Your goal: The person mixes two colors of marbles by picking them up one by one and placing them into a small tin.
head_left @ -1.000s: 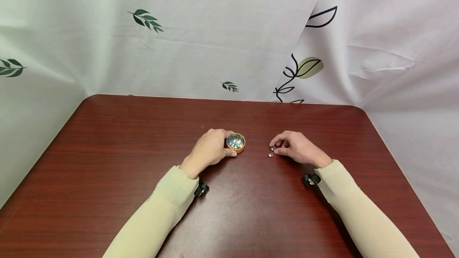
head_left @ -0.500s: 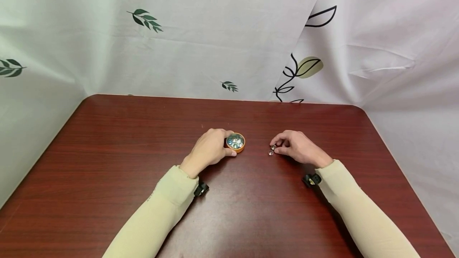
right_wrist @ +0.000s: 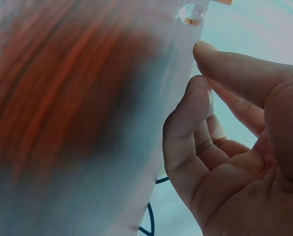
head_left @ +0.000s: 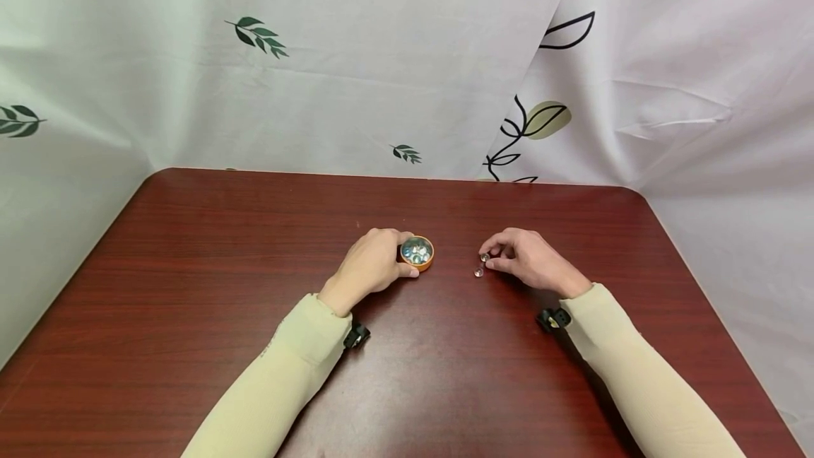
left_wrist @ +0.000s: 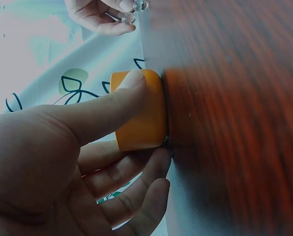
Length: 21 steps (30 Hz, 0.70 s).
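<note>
My left hand [head_left: 375, 260] holds a small round orange dish [left_wrist: 146, 110] between thumb and fingers, down at the tabletop. Clear glass marbles [head_left: 416, 251] fill this dish. To the right of it, my right hand [head_left: 528, 259] pinches one clear marble [left_wrist: 128, 18] between thumb and index fingertips. A second clear marble [head_left: 479, 273] lies on the table just in front of the right thumb, and this loose marble [right_wrist: 191, 14] also shows near the thumb tip in the right wrist view. There, the pinched marble is hidden by the fingers.
The dark red wood-grain table [head_left: 407, 373] has rounded back corners. White cloth [head_left: 356, 76] printed with leaves hangs behind it and along both sides. A small black camera [head_left: 552, 319] sits on the right wrist, another black camera [head_left: 357, 335] on the left.
The marble at my right fingertips has risen slightly, and the gap between it and the loose marble has widened. My left hand and the dish have stayed in place.
</note>
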Each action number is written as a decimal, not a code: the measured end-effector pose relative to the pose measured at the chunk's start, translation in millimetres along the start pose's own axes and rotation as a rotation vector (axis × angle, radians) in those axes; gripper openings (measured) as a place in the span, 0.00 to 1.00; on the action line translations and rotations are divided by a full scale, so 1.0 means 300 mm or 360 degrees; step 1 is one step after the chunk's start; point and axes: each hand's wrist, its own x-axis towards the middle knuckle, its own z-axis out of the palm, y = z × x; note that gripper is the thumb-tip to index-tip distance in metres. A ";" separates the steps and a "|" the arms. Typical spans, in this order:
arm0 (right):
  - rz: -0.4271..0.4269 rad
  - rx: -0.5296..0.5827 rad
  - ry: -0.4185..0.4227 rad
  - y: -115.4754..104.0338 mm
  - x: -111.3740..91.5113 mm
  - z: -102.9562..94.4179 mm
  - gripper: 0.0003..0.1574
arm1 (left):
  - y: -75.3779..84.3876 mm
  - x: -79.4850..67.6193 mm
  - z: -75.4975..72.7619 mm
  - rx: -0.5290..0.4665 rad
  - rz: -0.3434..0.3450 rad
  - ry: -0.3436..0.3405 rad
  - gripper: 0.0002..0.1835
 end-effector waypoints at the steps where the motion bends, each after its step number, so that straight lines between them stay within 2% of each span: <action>1: -0.0001 0.0000 0.0005 -0.002 0.000 -0.001 0.09 | 0.001 0.000 0.000 0.0001 0.0002 0.0001 0.35; 21: -0.0002 -0.0002 0.0118 -0.041 0.006 0.005 0.08 | -0.001 -0.004 0.001 -0.0009 0.0030 0.0020 0.34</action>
